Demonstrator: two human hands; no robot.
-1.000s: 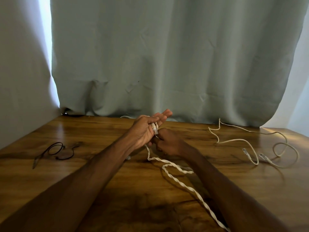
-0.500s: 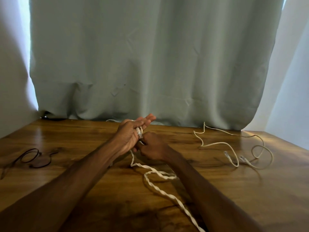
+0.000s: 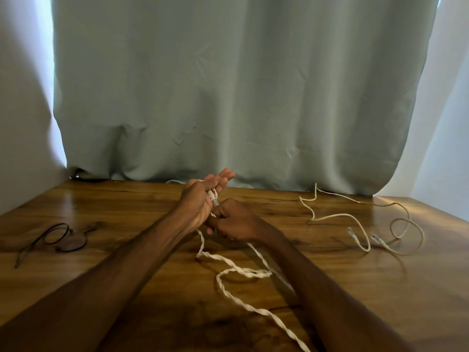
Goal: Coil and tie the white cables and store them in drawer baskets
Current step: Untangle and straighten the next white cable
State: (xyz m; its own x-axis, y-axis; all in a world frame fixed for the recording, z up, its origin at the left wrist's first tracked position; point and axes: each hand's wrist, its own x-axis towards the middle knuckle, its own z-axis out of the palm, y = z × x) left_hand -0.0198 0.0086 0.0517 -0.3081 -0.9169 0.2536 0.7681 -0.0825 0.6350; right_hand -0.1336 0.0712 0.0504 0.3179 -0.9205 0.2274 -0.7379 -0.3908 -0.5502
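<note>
Little has moved since half a second ago: both hands are staying at the middle of the table, and only the view is swinging slightly, so the black cord is sitting further in from the left edge.

Grey-green curtain (image 3: 241,85) is hanging across the whole back, its hem meeting the far edge of the wooden table (image 3: 127,204).

Both forearms are reaching in from the near edge and meeting at the centre.

Left hand (image 3: 198,204) is raised, fingers pointing away and mostly straight, thumb pressing the clear plug (image 3: 212,199) against them; a white turn is showing over the back of this hand.

Right hand (image 3: 238,221) is sitting just beside and below the left, touching it, fingers curled and gripping the twisted white cable (image 3: 236,269) close under the plug.

From the hands the twisted white cable is dropping to the table, bending in one loose loop between the forearms and running off the near edge.

Loose white cable (image 3: 355,217) is lying uncoiled on the right of the table, well apart from the hands, both its plug ends resting on the wood.

Black cord (image 3: 61,237) is lying looped at the left, blurred.
</note>
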